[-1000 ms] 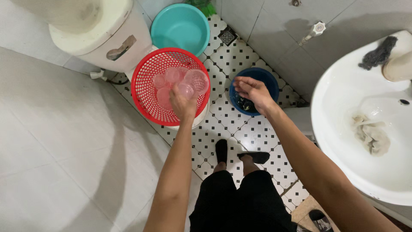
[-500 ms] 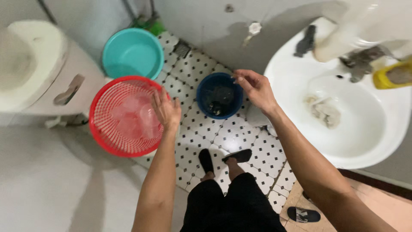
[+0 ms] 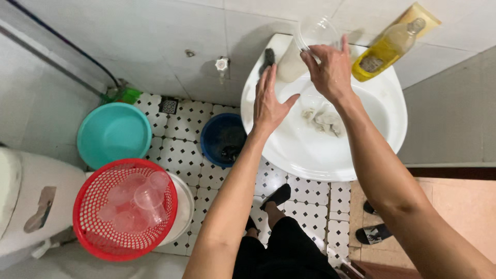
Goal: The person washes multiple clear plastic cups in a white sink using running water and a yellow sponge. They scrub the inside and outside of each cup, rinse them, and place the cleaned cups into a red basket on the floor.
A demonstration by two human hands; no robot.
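My right hand (image 3: pixel 330 67) holds a clear plastic cup (image 3: pixel 314 32) by its rim, tilted over the back of the white sink (image 3: pixel 382 150). My left hand (image 3: pixel 268 101) is open with fingers spread, hovering over the sink's left rim. A crumpled pale cloth (image 3: pixel 323 119) lies in the basin below my right hand. A red mesh basket (image 3: pixel 88 206) with several clear plastic cups (image 3: pixel 137 199) stands on the floor at lower left.
A yellow liquid bottle (image 3: pixel 385 51) lies at the sink's back right, a dark scrubber (image 3: pixel 268 58) at its back left. A dark blue basin (image 3: pixel 222 139) and a teal basin (image 3: pixel 113 134) sit on the tiled floor. The toilet (image 3: pixel 26 201) is far left. Sandals (image 3: pixel 373 227) lie right.
Both hands rose from the floor basins up to the sink. My right hand now holds a clear cup; my left hand left the red basket. The view swung toward the sink.
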